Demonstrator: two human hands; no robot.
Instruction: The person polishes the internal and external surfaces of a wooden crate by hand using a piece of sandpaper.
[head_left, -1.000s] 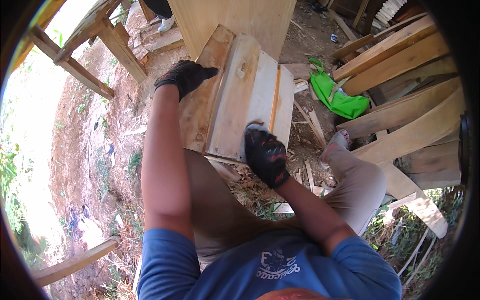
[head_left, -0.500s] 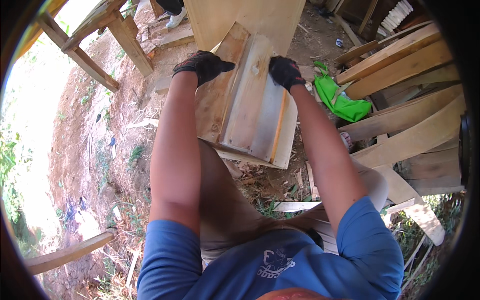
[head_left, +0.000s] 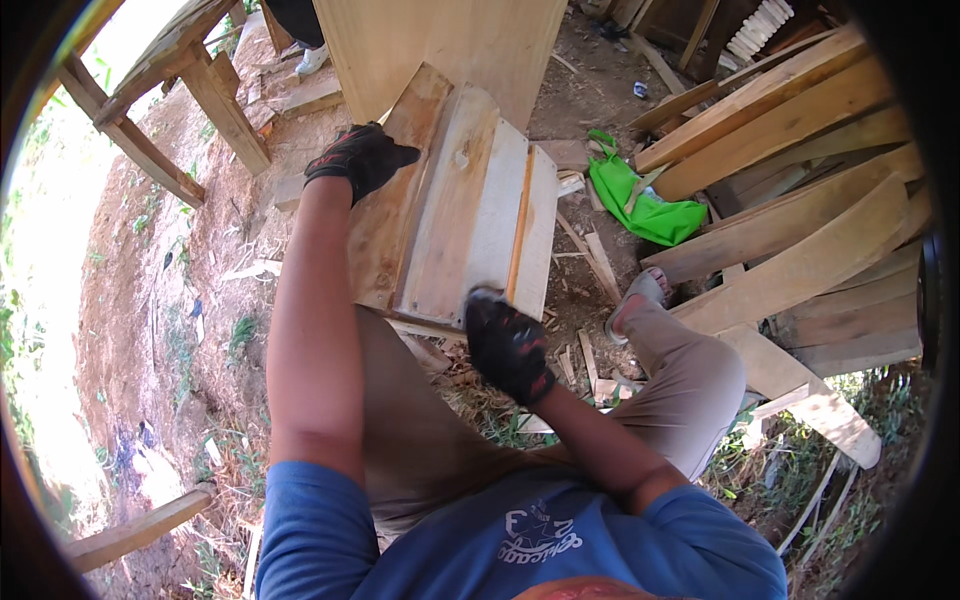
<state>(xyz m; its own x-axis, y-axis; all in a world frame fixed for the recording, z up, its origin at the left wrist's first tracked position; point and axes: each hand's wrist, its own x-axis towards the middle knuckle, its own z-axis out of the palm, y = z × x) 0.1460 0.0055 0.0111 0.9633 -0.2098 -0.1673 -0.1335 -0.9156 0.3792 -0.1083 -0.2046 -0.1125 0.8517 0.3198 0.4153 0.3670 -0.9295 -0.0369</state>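
Note:
A piece of joined wooden boards (head_left: 440,200), with brown and pale strips side by side, lies tilted in front of me. My left hand (head_left: 358,160), in a black glove with red marks, grips its left edge, thumb lying on the upper face and fingers out of sight over the side. At the near right end of the boards, my right hand (head_left: 503,345), gloved the same way, is curled against the surface. Its front is slightly blurred, and whatever is under the fingers is hidden. Behind the boards stands a large pale wooden panel (head_left: 440,50).
A bright green bag (head_left: 650,205) lies on the ground at right, beside stacked planks (head_left: 780,140). Wooden trestle legs (head_left: 225,105) stand at far left. A loose timber (head_left: 140,530) lies at lower left. Another person's shoe (head_left: 312,60) shows at the back.
My right hand has come down the boards from the far right edge toward their near end. The left hand keeps its hold. The whole view has shifted slightly.

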